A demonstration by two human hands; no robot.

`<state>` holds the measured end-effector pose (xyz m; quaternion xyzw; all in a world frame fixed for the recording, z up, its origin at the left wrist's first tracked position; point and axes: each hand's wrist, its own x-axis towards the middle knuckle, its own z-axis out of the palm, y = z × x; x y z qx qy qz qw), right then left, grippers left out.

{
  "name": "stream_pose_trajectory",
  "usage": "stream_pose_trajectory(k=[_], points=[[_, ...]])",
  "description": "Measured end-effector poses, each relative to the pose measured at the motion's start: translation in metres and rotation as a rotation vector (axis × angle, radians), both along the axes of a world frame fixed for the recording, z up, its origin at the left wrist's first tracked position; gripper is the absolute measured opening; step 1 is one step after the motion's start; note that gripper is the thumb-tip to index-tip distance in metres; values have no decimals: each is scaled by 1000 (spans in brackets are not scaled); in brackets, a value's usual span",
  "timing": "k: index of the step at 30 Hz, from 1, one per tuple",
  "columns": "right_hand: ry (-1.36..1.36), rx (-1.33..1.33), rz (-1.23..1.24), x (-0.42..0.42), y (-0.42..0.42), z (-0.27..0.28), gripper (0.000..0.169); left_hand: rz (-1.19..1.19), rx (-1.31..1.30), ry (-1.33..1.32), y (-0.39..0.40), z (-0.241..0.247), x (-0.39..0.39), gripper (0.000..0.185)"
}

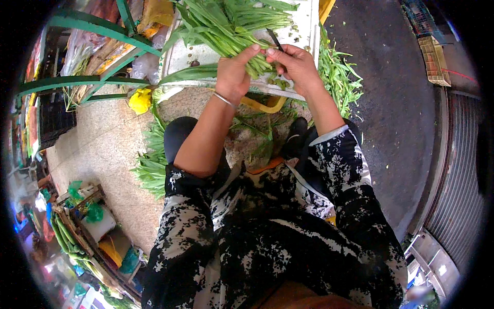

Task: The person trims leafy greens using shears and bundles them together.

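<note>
A bunch of long green leafy vegetables lies over a white board, its stem ends towards me. My left hand, with a bangle at the wrist, is closed around the stems. In my right hand is a small dark-bladed knife, its blade pointing up and away beside the stem ends. The fingertips of both hands nearly meet at the stems; whether the blade touches them I cannot tell. Short cut stem pieces lie below my right hand. More greens lie farther back on the board.
Loose greens are heaped on the ground right of the board and beside my left leg. A green metal frame stands at the left, near a yellow plastic bag. A yellow handle shows under the board's near edge.
</note>
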<state>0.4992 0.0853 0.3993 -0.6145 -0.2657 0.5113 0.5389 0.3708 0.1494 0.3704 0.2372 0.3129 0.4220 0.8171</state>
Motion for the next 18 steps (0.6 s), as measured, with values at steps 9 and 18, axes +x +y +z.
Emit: stream_pose_trajectory(k=[9, 18], points=[[367, 228, -647, 40, 22, -22, 21, 382, 10, 180, 8, 5, -23, 17], [-993, -241, 140, -15, 46, -64, 40, 296, -190, 119, 22, -11, -42, 13]])
